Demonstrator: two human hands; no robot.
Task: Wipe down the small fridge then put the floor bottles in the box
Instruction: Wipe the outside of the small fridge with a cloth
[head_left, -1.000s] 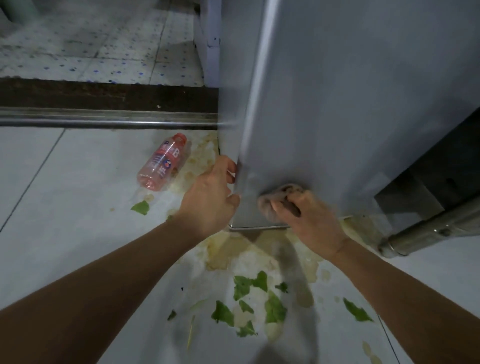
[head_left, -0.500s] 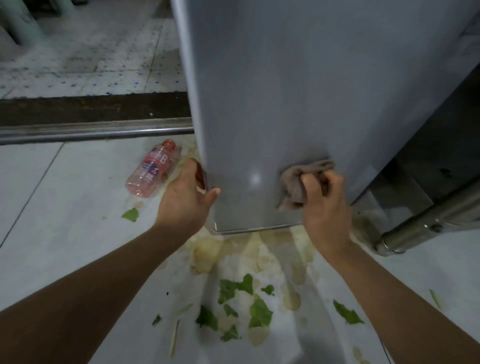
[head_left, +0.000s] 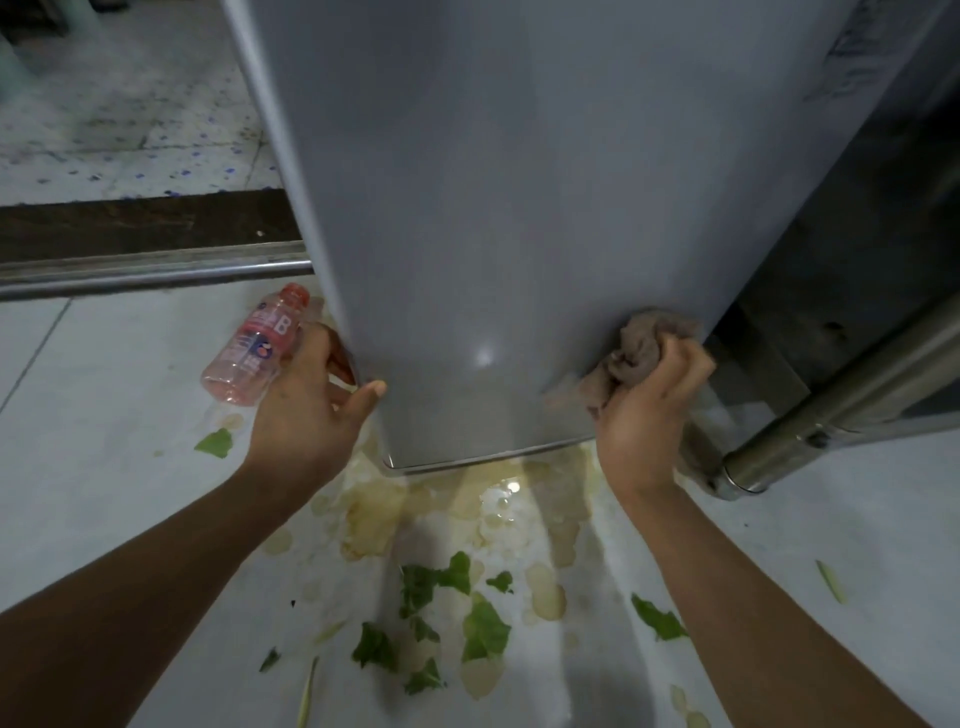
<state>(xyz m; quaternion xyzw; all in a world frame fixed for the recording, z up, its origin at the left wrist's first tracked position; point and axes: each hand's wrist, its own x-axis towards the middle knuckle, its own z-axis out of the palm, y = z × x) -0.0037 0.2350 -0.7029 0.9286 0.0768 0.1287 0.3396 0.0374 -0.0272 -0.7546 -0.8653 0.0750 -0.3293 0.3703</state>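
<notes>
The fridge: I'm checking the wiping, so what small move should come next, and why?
Probably sweep the cloth leftward across the fridge panel. The right hand holds it bunched at the lower right edge, while the left hand steadies the opposite corner.

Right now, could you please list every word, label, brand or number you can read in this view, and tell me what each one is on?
"B": a large white letter on the pink label of the bottle lying on the floor left of the fridge.
Smaller print and a round logo on that label: too blurred to read.
Fridge, cloth and floor: no text visible.
</notes>
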